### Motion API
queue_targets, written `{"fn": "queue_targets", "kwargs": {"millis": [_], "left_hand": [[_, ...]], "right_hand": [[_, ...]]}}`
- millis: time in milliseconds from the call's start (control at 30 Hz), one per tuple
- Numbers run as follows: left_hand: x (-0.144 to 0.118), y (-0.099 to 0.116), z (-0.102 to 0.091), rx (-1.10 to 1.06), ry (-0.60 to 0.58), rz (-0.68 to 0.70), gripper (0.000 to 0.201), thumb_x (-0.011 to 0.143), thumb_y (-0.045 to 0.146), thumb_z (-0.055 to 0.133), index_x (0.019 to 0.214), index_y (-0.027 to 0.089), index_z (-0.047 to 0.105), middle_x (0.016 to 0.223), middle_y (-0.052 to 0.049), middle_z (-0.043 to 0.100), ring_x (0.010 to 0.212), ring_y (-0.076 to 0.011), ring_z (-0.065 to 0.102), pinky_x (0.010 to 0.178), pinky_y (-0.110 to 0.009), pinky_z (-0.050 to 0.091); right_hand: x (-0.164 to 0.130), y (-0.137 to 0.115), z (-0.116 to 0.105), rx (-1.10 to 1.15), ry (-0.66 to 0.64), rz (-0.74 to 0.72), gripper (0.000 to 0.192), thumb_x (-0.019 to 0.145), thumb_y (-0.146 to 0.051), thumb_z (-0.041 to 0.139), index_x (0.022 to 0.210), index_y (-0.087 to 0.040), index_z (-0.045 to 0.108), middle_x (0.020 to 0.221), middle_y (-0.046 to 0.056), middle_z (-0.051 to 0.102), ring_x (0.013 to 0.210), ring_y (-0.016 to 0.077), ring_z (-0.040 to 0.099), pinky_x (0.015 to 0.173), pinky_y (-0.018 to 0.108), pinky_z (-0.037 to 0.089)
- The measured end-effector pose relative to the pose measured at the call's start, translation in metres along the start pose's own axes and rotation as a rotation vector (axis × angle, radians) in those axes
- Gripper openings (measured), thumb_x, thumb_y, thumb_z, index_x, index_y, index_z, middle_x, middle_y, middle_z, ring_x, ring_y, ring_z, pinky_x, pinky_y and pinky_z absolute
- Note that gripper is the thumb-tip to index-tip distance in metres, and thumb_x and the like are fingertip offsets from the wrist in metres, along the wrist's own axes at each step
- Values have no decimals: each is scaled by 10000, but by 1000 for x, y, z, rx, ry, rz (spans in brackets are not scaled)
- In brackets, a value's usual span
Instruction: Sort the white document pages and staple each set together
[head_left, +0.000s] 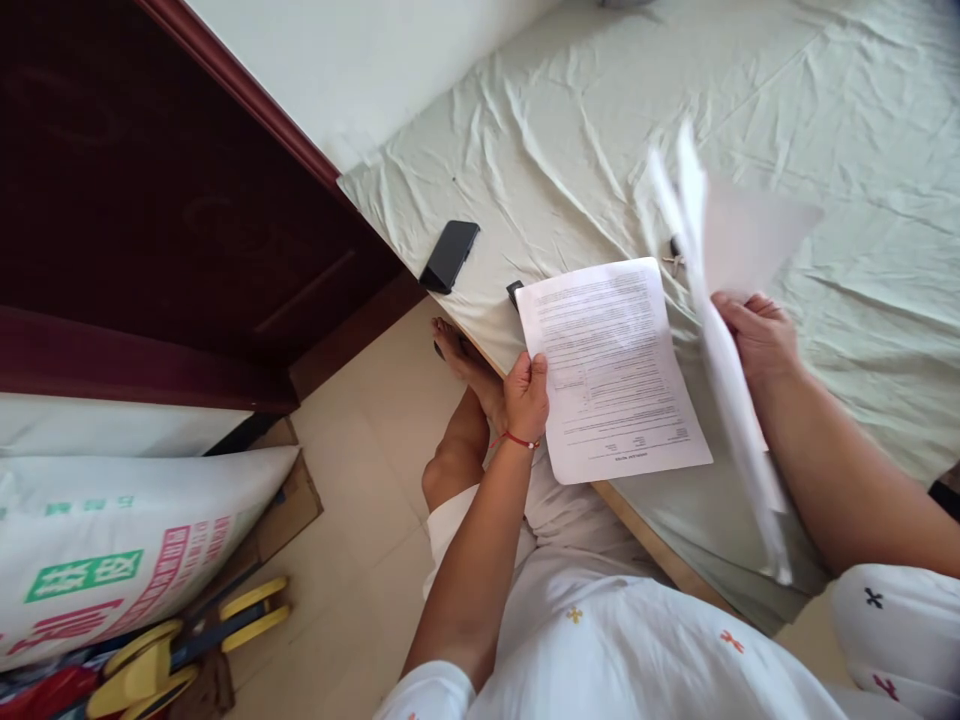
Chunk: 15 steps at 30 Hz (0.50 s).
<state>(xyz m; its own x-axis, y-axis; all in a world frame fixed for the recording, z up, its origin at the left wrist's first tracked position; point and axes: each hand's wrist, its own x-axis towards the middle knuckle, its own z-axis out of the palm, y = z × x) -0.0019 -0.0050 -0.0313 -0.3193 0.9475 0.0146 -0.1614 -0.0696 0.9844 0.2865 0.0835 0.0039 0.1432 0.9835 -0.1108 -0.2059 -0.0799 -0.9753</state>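
My left hand [527, 398] grips the left edge of a printed sheet of paper [611, 370], thumb on top, with a red cord bracelet [517, 440] at the wrist. The sheet lies face up, its text upside down to me. To its right, my right hand [759, 335] is closed on several sheets of paper [724, 370], held nearly edge-on and blurred by motion. The two lots of paper are apart at the top. Part of a small dark object with keys [675, 255] shows behind the papers.
A bed with a wrinkled pale green sheet [562, 170] fills the right. On its edge rest a black phone-like object [450, 256] and a small black item [514, 292]. At left stand a dark red door [180, 180], a white printed sack [142, 540] and a yellow-wheeled exercise roller [150, 660].
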Motion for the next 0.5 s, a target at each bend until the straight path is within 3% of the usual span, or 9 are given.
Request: {"fn": "queue_targets", "kwargs": {"millis": [133, 233, 500], "left_hand": [[0, 3, -1, 16, 14, 16, 448, 921, 665, 711, 967, 220, 747, 910, -17, 761, 864, -173, 678, 838, -293, 553], [1, 4, -3, 59, 39, 56, 456, 918, 665, 715, 914, 211, 762, 910, -22, 762, 919, -186, 685, 921, -303, 546], [1, 0, -2, 9, 95, 3, 512, 858, 706, 755, 883, 195, 769, 889, -31, 757, 905, -192, 687, 911, -302, 542]], "right_hand": [[-8, 3, 8, -13, -50, 14, 361, 616, -396, 1002, 878, -225, 821, 819, 5, 787, 667, 119, 666, 657, 234, 583], [-9, 6, 10, -43, -81, 16, 336, 629, -359, 988, 888, -228, 819, 822, -15, 786, 645, 106, 651, 601, 214, 555], [-8, 9, 10, -55, -117, 33, 265, 673, -307, 935, 895, -224, 816, 818, -28, 779, 623, 101, 646, 555, 199, 533]]}}
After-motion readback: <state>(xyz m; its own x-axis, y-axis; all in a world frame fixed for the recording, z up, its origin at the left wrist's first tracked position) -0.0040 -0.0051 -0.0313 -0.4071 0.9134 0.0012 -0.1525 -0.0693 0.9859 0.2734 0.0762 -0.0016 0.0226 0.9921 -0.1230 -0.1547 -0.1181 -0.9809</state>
